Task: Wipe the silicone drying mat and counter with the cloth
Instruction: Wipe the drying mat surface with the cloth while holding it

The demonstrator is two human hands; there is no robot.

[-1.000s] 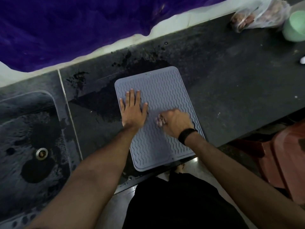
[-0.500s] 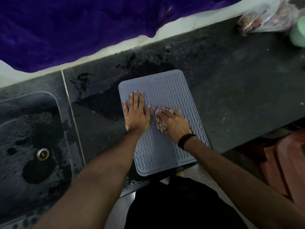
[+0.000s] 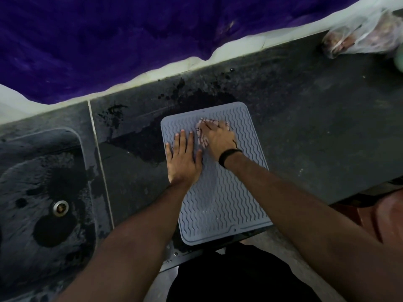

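Two hands rested on the silicone drying mat [image 3: 218,203], which lay on the dark counter [image 3: 316,138] with the sink [image 3: 43,192] at its 9 o'clock. Your left hand [image 3: 184,159] lay flat near the mat's 9 o'clock edge, fingers straight and spread, holding nothing. Your right hand [image 3: 218,138], fingers extended, pressed the patterned cloth [image 3: 201,138] onto the mat at 1 o'clock from the left hand.

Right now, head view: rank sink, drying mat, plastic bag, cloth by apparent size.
1. Sink and drying mat: look alike; sink cropped at the frame edge, so unranked.
2. Plastic bag.
3. Cloth, mostly hidden under the right hand.
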